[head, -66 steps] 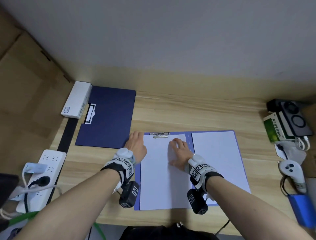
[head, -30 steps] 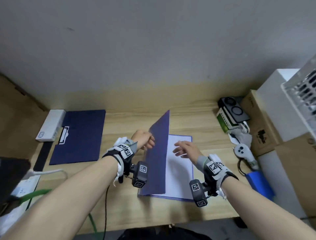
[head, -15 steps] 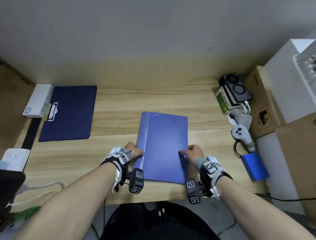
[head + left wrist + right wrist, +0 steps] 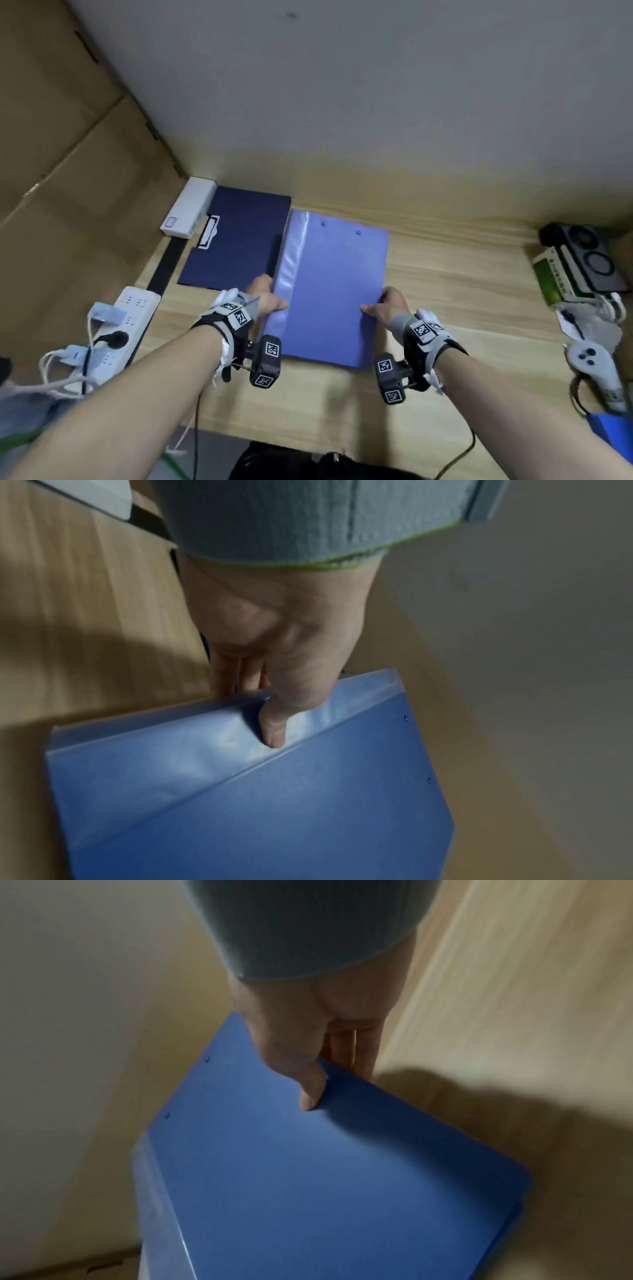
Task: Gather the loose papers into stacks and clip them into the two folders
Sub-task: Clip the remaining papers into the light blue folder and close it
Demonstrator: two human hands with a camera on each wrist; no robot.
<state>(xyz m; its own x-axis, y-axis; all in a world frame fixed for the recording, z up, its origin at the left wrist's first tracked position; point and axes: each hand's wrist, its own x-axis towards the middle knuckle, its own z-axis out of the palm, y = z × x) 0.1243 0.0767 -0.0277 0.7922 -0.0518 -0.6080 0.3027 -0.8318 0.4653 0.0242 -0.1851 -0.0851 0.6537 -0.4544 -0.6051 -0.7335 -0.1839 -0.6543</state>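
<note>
The light blue folder (image 4: 334,287) is closed and held between both hands over the wooden desk (image 4: 462,294), its left edge overlapping the dark navy folder (image 4: 236,240). My left hand (image 4: 269,301) pinches the folder's clear spine edge, thumb on top and fingers underneath, as the left wrist view shows on the folder (image 4: 267,791). My right hand (image 4: 387,310) pinches the right edge the same way, thumb on the cover (image 4: 325,1164). The navy folder lies closed at the back left with its white clip outline up. No loose papers show.
A white box (image 4: 188,207) lies left of the navy folder. A power strip (image 4: 126,318) with cables sits at the left edge. At the right stand a green box (image 4: 555,277), black devices (image 4: 589,260), a white controller (image 4: 596,370) and a blue pack (image 4: 616,428). Cardboard lines the left.
The cover was swung shut over the clipped papers. Both hands then took the closed folder by its side edges and carried it back and left, beside the navy folder.
</note>
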